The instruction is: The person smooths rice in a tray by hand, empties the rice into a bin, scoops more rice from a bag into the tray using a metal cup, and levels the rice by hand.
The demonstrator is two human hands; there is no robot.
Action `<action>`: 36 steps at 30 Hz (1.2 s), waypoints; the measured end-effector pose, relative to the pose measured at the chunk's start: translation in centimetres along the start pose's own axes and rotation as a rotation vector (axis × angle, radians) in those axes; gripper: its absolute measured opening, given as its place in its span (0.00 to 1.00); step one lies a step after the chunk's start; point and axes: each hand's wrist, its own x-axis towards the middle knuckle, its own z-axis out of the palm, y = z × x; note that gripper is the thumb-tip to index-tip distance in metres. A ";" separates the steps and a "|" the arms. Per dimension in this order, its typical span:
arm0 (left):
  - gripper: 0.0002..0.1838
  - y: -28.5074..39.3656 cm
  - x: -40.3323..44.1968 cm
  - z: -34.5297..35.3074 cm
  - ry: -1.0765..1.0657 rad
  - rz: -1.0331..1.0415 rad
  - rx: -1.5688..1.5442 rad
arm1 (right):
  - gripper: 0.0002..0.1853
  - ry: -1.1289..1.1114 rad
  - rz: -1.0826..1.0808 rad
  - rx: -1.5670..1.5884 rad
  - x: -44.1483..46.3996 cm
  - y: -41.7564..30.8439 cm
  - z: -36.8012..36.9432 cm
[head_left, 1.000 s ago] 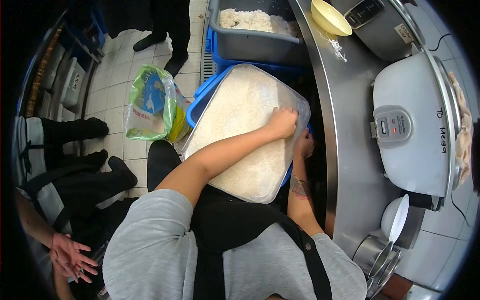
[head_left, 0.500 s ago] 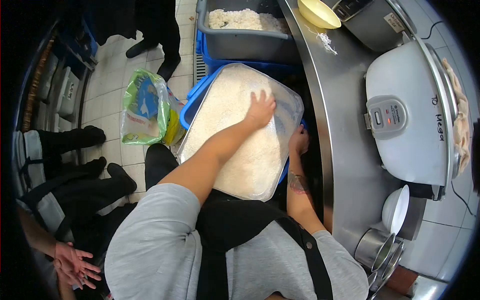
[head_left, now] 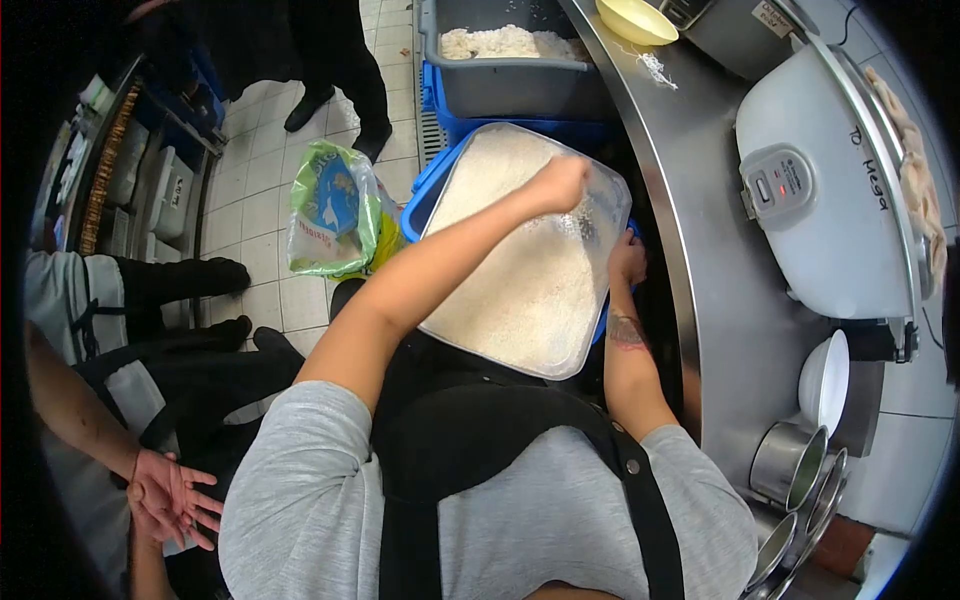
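Note:
Uncooked white rice [head_left: 500, 270] fills most of a clear plastic container [head_left: 566, 368], which sits tilted over a blue tub [head_left: 418, 216] in front of me. Above the rice at the container's far right, my left hand [head_left: 560, 185] is closed in a fist. Loose grains show just below it, over a thinly covered patch of the container's bottom. My right hand [head_left: 627, 258] is closed at the blue tub's right rim, beside the container's wall; its fingertips are partly hidden.
A grey bin [head_left: 520, 90] holding white rice stands beyond. On the right, a steel counter [head_left: 720, 330] carries a large rice cooker [head_left: 830, 190], a yellow bowl [head_left: 636, 22], a white bowl [head_left: 824, 380] and pots [head_left: 790, 462]. A plastic bag [head_left: 335, 215] and co-workers' legs [head_left: 335, 60] are left.
My left hand has lifted from lying spread on the rice and closed into a fist above it. My right hand stays at the rim. The whole view has shifted slightly.

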 end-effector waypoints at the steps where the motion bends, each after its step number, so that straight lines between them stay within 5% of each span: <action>1: 0.17 1.9 0.0 -1.9 -0.003 0.007 -0.005 | 0.27 -0.001 -0.002 -0.008 -0.1 0.0 -0.1; 4: 0.22 2.3 1.5 -3.2 0.033 0.138 -0.015 | 0.27 0.012 -0.016 -0.021 0.0 0.1 0.0; 10: 0.27 4.8 0.8 -4.5 -0.303 0.004 0.022 | 0.26 0.065 -0.046 -0.003 0.1 0.4 0.5; 12: 0.40 4.0 0.8 -3.9 -0.388 0.030 0.040 | 0.25 0.080 -0.046 0.015 0.4 0.6 1.0; 15: 0.44 4.0 -1.1 -4.0 -0.461 -0.053 -0.122 | 0.20 0.154 -0.118 0.100 0.1 1.1 1.2; 19: 0.41 -0.4 -3.8 -3.5 -0.183 -0.175 0.089 | 0.14 0.329 -0.459 0.362 -2.6 3.9 0.9; 21: 0.41 -8.1 -4.7 -1.8 -0.017 -0.224 0.082 | 0.14 0.380 -0.556 0.464 -5.0 5.4 0.6; 27: 0.37 -15.7 -11.9 -2.0 0.249 -0.589 0.051 | 0.22 -0.047 -0.437 0.192 -8.0 6.2 -0.4; 30: 0.34 -23.1 -13.1 1.6 0.322 -0.617 -0.277 | 0.20 -0.158 -0.316 0.210 -5.7 5.3 0.2; 36: 0.27 -13.6 -15.9 -3.3 0.164 -0.807 -0.354 | 0.20 -0.246 -0.249 0.250 -8.8 6.5 -4.0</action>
